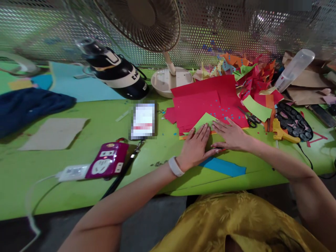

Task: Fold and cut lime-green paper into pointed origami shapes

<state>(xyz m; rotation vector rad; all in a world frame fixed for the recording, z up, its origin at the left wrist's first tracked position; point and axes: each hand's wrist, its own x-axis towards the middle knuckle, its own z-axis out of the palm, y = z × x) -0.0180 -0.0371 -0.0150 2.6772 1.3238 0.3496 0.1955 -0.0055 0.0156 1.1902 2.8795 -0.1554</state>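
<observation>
Both my hands lie flat, fingers stretched out, over a light green piece of paper (206,118) that rests on red paper sheets (202,94). My left hand (195,147), with a pale band at the wrist, presses its lower left side. To the right, my right hand (231,134) spreads its fingers across the paper's other side. The thumbs come close together near the front edge of the red sheets. Just below the hands is a blue paper strip (223,166). Part of the green paper is hidden under my fingers.
Scissors (252,120), a yellow glue gun (285,132) and a black palette tray (295,122) lie at right. Behind are colourful paper scraps (252,73) and a fan (172,80). Left stand a black bottle (126,77), a phone (143,120) and a purple power strip (109,159).
</observation>
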